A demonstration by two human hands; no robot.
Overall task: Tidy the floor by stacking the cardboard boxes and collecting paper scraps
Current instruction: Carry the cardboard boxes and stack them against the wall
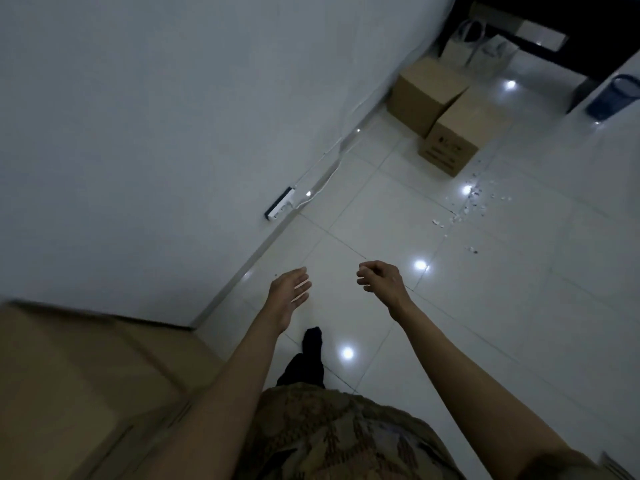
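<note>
A big box (79,393) sits nearest, at lower left by the wall. The left hand (289,292) has fingers released; the right hand (379,277) has fingers curled, empty. Farther off, scraps (471,199) litter the floor (519,271) beside two boxes (446,112).

Floor (519,306): glossy white tile, mirroring lights; cardboard boxes (446,116): matt brown; paper scraps (474,199): white, torn; wall (173,116): smooth, matt.
</note>
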